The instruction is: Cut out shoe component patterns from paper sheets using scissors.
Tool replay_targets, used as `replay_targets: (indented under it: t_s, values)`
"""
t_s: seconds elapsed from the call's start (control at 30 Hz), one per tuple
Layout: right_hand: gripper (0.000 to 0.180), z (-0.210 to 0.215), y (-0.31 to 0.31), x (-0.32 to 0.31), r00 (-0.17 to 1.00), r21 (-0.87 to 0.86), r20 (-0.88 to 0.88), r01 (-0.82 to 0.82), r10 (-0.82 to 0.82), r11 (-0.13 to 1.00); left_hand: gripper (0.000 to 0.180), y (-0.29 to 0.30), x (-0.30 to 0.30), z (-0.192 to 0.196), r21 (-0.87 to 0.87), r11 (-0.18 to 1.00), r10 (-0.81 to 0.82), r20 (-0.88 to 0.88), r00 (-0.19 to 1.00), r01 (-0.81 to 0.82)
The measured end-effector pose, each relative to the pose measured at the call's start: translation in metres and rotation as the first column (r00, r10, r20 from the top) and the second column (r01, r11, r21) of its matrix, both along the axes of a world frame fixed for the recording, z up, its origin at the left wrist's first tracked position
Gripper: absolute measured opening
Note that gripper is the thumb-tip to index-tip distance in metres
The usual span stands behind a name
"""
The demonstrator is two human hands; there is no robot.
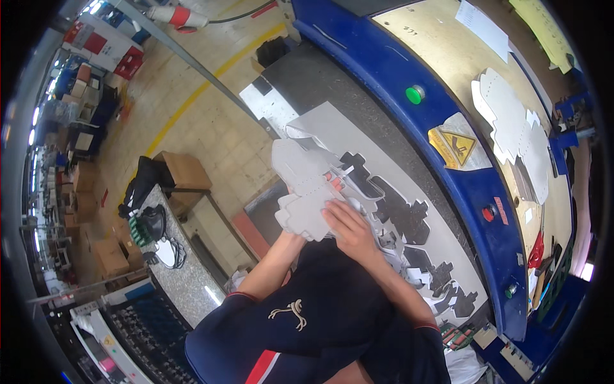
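In front of my chest I hold a stack of light-grey flat cut pieces [307,198] with scalloped, lobed outlines and a dotted line across the top one. My left hand [295,239] supports the stack from below, mostly hidden by it; reddish fingertips seem to show past its far edge. My right hand [350,229] grips the near right edge, fingers lying over the top piece and the thumb out of sight. Just beyond, a grey sheet [329,125] with cut-out openings lies on the dark machine bed [326,73], with loose scraps [419,276] along its near side.
A blue machine beam [390,70] curves along the right, bearing a green button [415,95], a red button [489,213] and a yellow warning sign [459,146]. More white cut pieces [502,112] rest on its top. At left are a speckled counter [182,281] and cardboard box [182,169].
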State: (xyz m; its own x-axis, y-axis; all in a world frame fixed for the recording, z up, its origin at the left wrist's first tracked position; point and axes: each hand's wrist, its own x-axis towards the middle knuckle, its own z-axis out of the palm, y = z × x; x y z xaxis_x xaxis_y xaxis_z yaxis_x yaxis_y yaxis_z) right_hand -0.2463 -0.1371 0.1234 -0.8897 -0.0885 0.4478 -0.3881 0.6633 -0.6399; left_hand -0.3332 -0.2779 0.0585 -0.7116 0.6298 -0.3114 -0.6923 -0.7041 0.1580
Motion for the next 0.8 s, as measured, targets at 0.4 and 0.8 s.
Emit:
replay_targets:
  t_s: [0.4,0.8]
  values:
    - [0.065,0.006,-0.012,0.02,0.883,-0.101,0.28,-0.362,0.375,0.927,0.032,-0.01,-0.007,-0.025,0.243,0.969,-0.046,-0.007,0.999,0.047]
    - [0.03,0.024,0.047,-0.047,0.859,-0.426,0.499,0.355,-0.111,0.832,0.053,0.011,-0.016,0.037,-0.856,0.48,-0.034,-0.237,0.971,-0.192]
